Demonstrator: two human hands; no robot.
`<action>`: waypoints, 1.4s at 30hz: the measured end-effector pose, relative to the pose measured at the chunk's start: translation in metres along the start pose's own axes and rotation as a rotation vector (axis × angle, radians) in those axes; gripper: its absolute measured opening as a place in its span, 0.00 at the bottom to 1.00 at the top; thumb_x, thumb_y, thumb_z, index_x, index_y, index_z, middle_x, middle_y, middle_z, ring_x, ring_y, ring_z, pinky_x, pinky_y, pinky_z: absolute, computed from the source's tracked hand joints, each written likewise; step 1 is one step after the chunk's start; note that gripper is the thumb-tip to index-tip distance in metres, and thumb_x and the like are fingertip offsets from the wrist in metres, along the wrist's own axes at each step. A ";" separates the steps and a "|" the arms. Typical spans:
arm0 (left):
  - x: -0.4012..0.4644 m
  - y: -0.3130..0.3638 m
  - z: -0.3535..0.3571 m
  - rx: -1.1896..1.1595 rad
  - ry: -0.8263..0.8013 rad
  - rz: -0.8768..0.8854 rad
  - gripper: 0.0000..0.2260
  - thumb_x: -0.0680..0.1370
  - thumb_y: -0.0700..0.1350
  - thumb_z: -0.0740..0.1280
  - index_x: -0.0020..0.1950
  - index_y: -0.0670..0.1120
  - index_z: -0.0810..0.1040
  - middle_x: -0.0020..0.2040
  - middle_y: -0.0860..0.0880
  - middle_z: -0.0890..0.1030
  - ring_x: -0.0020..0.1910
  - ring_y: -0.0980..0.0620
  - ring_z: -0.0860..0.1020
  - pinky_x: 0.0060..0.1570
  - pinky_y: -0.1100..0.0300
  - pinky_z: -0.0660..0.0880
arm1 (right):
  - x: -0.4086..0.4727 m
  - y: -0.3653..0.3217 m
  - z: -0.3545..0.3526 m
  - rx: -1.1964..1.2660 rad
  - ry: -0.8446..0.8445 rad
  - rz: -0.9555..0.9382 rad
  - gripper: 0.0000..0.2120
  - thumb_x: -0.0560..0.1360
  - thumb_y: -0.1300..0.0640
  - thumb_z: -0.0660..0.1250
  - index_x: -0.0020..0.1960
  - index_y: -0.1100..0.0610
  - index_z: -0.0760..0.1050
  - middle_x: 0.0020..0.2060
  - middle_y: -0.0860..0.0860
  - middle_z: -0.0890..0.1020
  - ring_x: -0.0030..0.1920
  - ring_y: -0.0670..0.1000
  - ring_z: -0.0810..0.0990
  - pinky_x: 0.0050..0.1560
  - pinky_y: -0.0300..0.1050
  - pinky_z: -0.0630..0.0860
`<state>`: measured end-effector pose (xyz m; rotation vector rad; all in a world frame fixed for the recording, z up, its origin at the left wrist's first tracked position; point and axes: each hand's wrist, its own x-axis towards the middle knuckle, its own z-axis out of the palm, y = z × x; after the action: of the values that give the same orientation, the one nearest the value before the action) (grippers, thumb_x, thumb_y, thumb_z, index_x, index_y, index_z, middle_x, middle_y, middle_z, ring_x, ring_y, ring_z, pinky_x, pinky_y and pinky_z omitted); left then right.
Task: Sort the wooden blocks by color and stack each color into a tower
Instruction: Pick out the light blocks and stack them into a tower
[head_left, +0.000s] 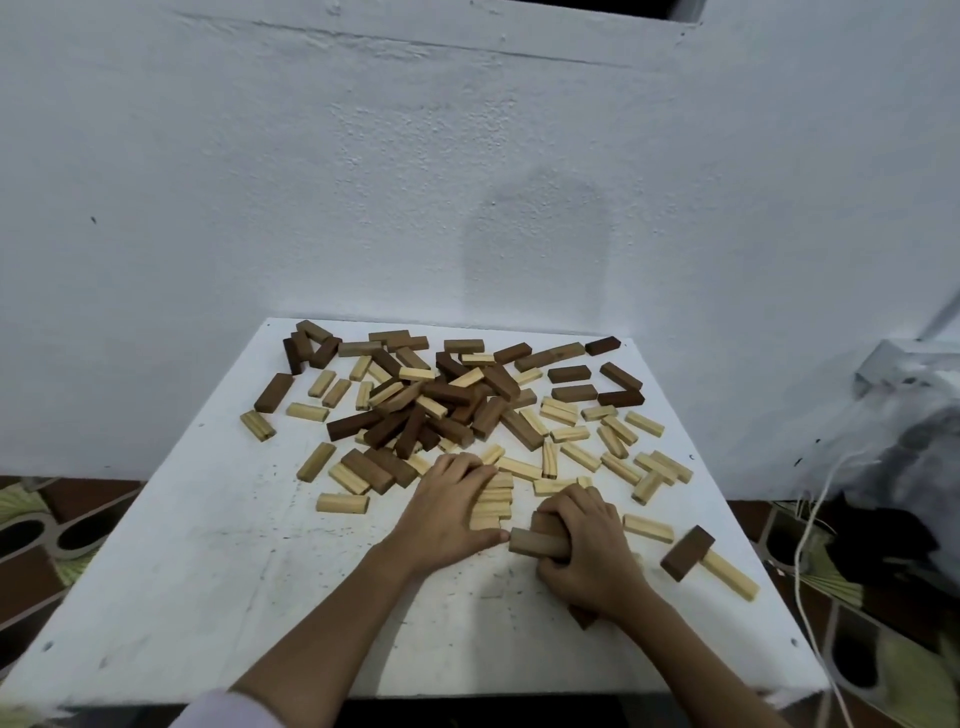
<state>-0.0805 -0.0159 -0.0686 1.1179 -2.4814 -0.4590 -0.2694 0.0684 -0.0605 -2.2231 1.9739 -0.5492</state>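
Many light and dark wooden blocks lie scattered over the far half of a white table (208, 545), with a dense dark pile (431, 405) in the middle. My left hand (447, 509) rests against the left side of a low stack of light blocks (493, 501), fingers curved over its top. Just to the right, my right hand (587, 551) grips a medium-brown block (535, 541) lying sideways, its end poking out to the left. More brown wood shows under that hand's wrist.
A dark block (687, 552) lies across a light block (730, 574) near the table's right edge. A white wall stands close behind the table. A white cord (810, 525) and dark bundles hang at the right. Tiled floor shows on both sides.
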 end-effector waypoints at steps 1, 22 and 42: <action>0.000 0.000 -0.001 -0.013 0.004 -0.013 0.35 0.69 0.64 0.69 0.71 0.51 0.66 0.65 0.54 0.65 0.64 0.55 0.59 0.63 0.61 0.60 | 0.000 -0.001 0.000 0.003 0.008 0.001 0.30 0.59 0.38 0.53 0.56 0.52 0.72 0.51 0.46 0.70 0.50 0.45 0.64 0.48 0.31 0.58; 0.000 0.010 -0.002 0.012 -0.003 -0.004 0.22 0.73 0.55 0.66 0.62 0.48 0.68 0.55 0.51 0.67 0.54 0.53 0.65 0.55 0.58 0.64 | 0.001 0.000 0.004 0.102 0.101 0.060 0.28 0.61 0.40 0.57 0.56 0.54 0.72 0.50 0.49 0.72 0.48 0.47 0.67 0.48 0.30 0.60; 0.001 0.004 0.007 -0.164 0.179 0.093 0.07 0.71 0.42 0.67 0.46 0.45 0.71 0.45 0.54 0.65 0.40 0.55 0.65 0.43 0.65 0.62 | 0.039 -0.028 0.008 0.526 0.367 0.195 0.23 0.60 0.48 0.66 0.53 0.54 0.72 0.46 0.49 0.73 0.48 0.47 0.72 0.45 0.35 0.74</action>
<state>-0.0868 -0.0136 -0.0731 0.9331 -2.2839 -0.5015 -0.2373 0.0328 -0.0514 -1.6795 1.8710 -1.3422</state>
